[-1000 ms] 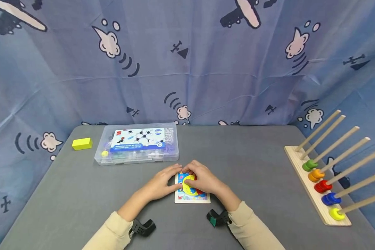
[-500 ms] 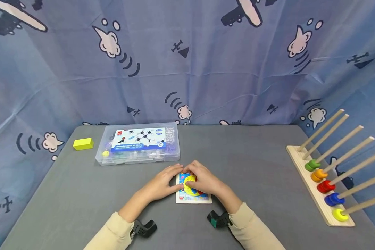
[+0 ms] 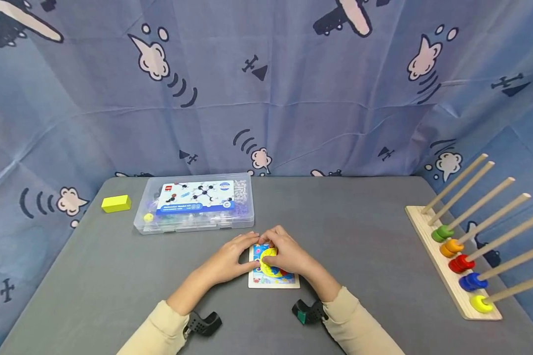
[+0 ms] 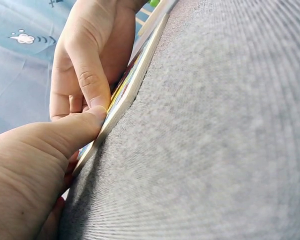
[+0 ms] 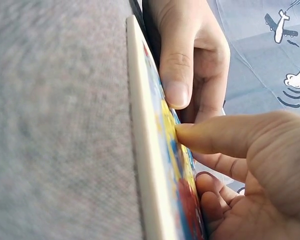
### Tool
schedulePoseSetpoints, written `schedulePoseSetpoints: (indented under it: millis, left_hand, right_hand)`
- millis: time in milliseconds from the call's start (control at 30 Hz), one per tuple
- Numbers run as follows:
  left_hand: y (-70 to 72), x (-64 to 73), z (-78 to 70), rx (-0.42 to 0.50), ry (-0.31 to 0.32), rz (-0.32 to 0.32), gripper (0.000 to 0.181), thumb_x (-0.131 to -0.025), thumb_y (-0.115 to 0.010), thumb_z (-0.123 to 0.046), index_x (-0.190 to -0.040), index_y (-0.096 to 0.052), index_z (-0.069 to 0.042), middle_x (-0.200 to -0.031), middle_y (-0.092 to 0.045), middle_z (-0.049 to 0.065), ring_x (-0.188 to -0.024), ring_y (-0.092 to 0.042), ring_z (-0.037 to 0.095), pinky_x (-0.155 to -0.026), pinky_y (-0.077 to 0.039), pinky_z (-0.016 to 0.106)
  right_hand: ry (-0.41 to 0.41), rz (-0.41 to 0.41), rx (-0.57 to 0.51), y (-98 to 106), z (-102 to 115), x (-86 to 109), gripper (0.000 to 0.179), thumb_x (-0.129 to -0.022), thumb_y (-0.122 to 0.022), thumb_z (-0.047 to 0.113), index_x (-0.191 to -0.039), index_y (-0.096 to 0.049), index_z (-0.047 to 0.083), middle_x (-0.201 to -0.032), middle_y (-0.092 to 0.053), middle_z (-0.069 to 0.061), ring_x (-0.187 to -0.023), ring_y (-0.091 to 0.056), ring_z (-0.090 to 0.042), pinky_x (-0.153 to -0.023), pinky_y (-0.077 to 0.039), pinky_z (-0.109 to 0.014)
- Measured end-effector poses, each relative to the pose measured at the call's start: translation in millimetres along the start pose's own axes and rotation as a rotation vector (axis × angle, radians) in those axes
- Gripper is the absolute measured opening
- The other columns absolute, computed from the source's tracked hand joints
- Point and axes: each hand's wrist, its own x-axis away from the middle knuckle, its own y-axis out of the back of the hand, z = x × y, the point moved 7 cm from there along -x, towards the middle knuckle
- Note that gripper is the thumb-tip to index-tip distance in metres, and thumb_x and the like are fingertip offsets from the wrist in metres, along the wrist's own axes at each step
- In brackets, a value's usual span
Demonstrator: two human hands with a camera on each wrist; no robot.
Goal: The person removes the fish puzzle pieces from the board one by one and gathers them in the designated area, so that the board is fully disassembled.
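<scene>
A small wooden-framed jigsaw puzzle (image 3: 273,280) lies flat on the grey table, its picture a yellow and red figure on blue. My left hand (image 3: 227,261) holds the puzzle's left side, the thumb on its edge and the fingers reaching toward the far left corner. Across the picture my right hand (image 3: 289,252) has its thumb on the yellow part and bent fingers at the far side. In the right wrist view the right thumb (image 5: 215,134) touches the yellow surface, close to the left thumb (image 5: 177,75). The right fingertips and the far part of the puzzle are mostly hidden.
Behind the hands is a clear plastic case (image 3: 195,203) labelled as a molecular model kit. A yellow block (image 3: 116,203) sits to its left. At the right stands a wooden peg rack (image 3: 453,266) with tall pegs and coloured rings. A patterned curtain (image 3: 266,88) hangs behind the table.
Both hands keep almost the same pose on the puzzle, which stays in place. Only a slight shift of the head view shows.
</scene>
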Motion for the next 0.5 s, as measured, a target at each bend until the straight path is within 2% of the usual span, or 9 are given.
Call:
schedulePoseSetpoints:
  millis: [233,500]
  left_hand:
    - [-1.0,-0.6,1.9,-0.004,0.001,-0.003,0.061,-0.087,-0.067,-0.035,-0.138,-0.049,-0.007,-0.144,-0.047,0.011,-0.138,-0.037,0.029,-0.112,-0.034,0.051]
    - [-0.1,0.2,0.9,-0.007,0.003,-0.009,0.060,-0.087,-0.068,-0.033,-0.137,-0.049,-0.005,-0.144,-0.046,0.014,-0.135,-0.040,0.031,-0.109,-0.038,0.051]
  right_hand:
    - [0.003,-0.012,-0.031,0.3,1.4,0.1,0.030,-0.079,-0.071,0.006,-0.104,-0.056,0.012,-0.098,-0.047,-0.003,-0.088,-0.043,-0.015,-0.077,-0.039,-0.029]
    - [-0.003,-0.053,-0.065,0.2,-1.1,2.6,0.032,-0.082,-0.071,0.006,-0.112,-0.062,0.010,-0.105,-0.055,-0.003,-0.091,-0.050,-0.014,-0.081,-0.045,-0.030]
